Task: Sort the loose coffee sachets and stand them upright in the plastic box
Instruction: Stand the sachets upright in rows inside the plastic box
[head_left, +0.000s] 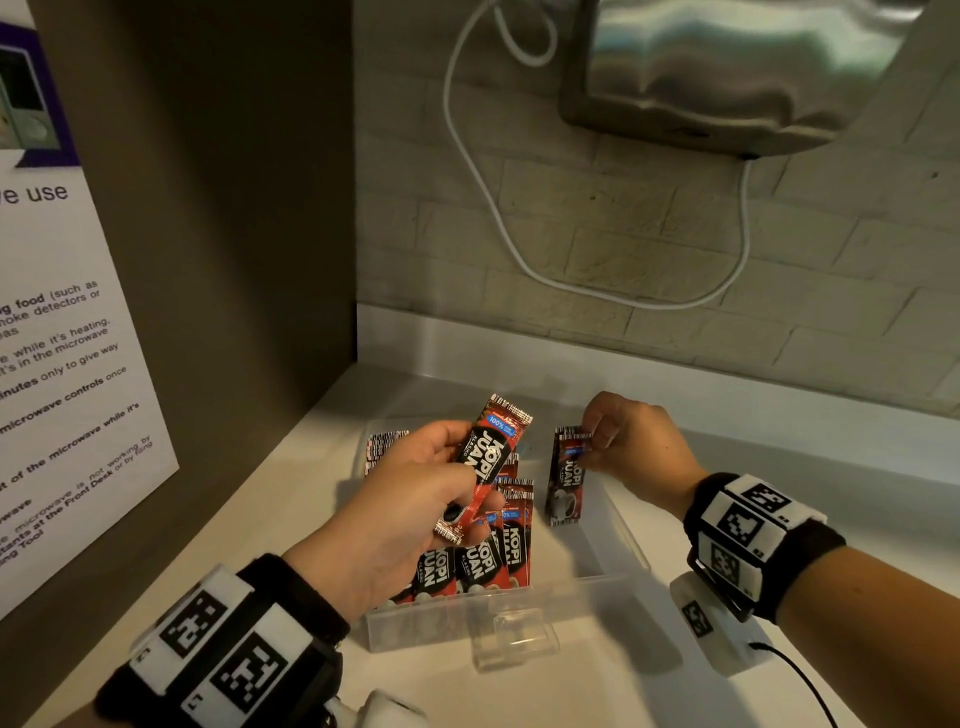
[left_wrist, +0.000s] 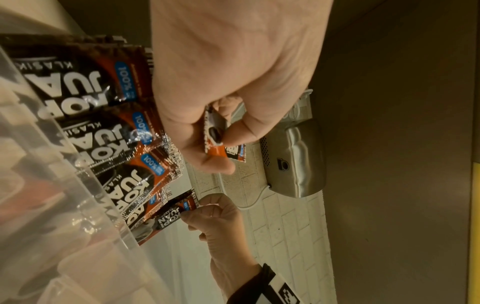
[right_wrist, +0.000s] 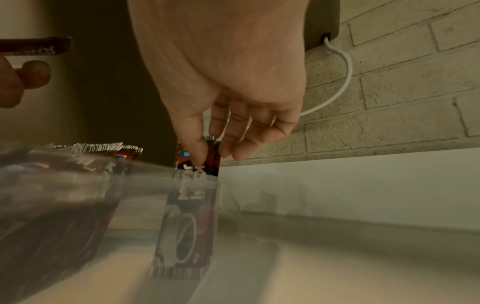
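Your right hand (head_left: 631, 441) pinches a sachet (head_left: 567, 475) upright in the box (head_left: 613, 577); seat its base, then release. Your left hand (head_left: 410, 499) grips the next sachet (head_left: 488, 462).

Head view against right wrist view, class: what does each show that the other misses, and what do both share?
Only the head view shows the printed notice on the left wall and both wristbands. Only the right wrist view shows the right-hand sachet reaching down inside the plastic box, seen through its clear wall. Both show the right hand pinching that sachet's top, the left hand holding another sachet, and the white cable.
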